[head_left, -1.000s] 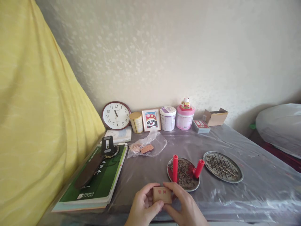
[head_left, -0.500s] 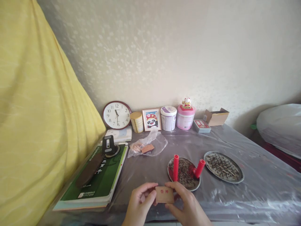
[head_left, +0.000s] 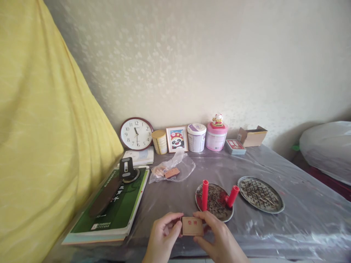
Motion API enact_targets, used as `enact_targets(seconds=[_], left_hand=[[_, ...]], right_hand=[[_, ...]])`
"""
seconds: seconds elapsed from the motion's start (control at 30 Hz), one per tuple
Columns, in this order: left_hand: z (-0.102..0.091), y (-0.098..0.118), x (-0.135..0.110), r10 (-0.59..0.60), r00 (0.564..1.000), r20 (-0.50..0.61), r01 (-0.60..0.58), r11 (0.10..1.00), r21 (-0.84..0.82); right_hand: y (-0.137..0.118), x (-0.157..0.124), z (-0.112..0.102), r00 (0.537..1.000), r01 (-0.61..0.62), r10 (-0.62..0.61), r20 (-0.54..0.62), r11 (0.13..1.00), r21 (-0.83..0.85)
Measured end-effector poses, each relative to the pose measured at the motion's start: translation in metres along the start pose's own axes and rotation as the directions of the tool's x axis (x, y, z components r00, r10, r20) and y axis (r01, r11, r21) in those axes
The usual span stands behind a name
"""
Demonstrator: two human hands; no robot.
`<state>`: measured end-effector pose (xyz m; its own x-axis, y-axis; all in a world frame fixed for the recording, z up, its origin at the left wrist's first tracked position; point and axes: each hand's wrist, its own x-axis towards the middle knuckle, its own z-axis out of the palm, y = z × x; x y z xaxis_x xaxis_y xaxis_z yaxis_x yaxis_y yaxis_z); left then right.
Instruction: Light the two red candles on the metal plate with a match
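Note:
A small tan box with red characters (head_left: 192, 226) is held at the near edge of the table between both my hands. My left hand (head_left: 161, 239) pinches its left end with curled fingers. My right hand (head_left: 219, 239) grips its right side, thumb below and fingers over the top. Just beyond the box lies a round metal plate (head_left: 215, 210) with an upright red candle (head_left: 204, 195) and a leaning red candle (head_left: 233, 195).
A second metal plate (head_left: 260, 194) lies to the right. A green book (head_left: 115, 208) with a dark object lies on the left beside a yellow curtain (head_left: 41, 146). A plastic bag (head_left: 172, 168), clock (head_left: 136, 133), tins, picture frame and cardboard box line the wall.
The box has shifted slightly to the right in my hands, and my left thumb has drawn back from its front face. Nothing else has moved.

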<state>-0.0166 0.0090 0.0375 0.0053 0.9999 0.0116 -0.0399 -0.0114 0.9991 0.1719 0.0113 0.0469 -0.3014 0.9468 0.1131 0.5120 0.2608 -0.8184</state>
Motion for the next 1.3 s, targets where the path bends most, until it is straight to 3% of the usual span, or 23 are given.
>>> enact_targets(seconds=[0.37, 0.43, 0.57, 0.87, 1.0, 1.1, 1.3], left_hand=[[-0.009, -0.003, 0.004, -0.022, 0.997, -0.072, 0.02, 1.0, -0.023], [-0.007, -0.009, 0.004, -0.045, 0.999, -0.022, 0.043, 0.992, -0.118], [0.0, -0.019, 0.002, -0.077, 0.977, 0.197, 0.14, 0.934, -0.329], [-0.001, -0.015, 0.0, -0.026, 0.973, 0.23, 0.103, 0.939, -0.329], [0.001, -0.018, 0.001, -0.041, 0.969, 0.244, 0.107, 0.958, -0.265], [0.006, -0.02, -0.001, -0.047, 0.952, 0.303, 0.121, 0.965, -0.231], [0.016, -0.013, -0.005, -0.107, 0.938, 0.33, 0.171, 0.97, -0.172]], right_hand=[[-0.004, -0.001, -0.011, 0.998, -0.02, 0.022, -0.052, 0.999, 0.029], [-0.005, -0.001, -0.011, 0.997, -0.044, 0.047, -0.055, 0.997, 0.064], [-0.01, -0.001, -0.011, 0.997, -0.079, 0.08, 0.002, 0.986, 0.148], [-0.011, -0.002, -0.011, 0.997, -0.07, 0.062, 0.055, 0.984, 0.165], [-0.011, -0.005, -0.013, 0.996, 0.082, -0.079, -0.032, 0.99, 0.112], [-0.017, -0.005, -0.012, 0.989, 0.144, -0.146, 0.016, 0.986, 0.079], [-0.021, -0.003, -0.003, 0.992, 0.109, -0.11, 0.058, 0.994, 0.012]])
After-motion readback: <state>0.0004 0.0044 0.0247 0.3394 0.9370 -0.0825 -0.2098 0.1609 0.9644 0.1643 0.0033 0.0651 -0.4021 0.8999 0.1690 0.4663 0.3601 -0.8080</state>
